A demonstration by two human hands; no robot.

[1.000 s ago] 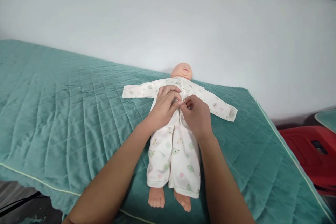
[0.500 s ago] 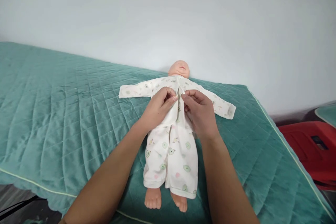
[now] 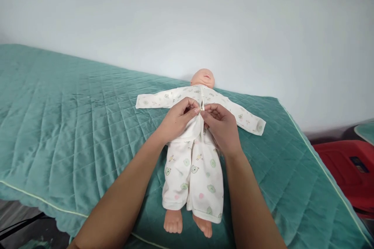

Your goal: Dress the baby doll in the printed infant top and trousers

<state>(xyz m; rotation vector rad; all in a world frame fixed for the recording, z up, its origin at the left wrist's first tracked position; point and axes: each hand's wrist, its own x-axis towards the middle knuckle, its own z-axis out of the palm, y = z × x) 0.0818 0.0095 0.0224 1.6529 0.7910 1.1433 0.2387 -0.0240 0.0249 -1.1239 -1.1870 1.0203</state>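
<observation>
Teal quilt (image 3: pixel 73 124), left hand (image 3: pixel 178 120) and right hand (image 3: pixel 222 128) pinching romper (image 3: pixel 193 171) front between them

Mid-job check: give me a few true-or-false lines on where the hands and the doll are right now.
1. The left hand and right hand both pinch the chest front of the white printed baby suit on the pale plastic baby doll. True.
2. The doll lies face down. False: it lies face up, head towards the white wall.
3. The doll's feet are bare below the suit's legs. True.
4. The doll lies on a red blanket. False: it lies on a teal quilted blanket; the red plastic object stands off to the right.
</observation>
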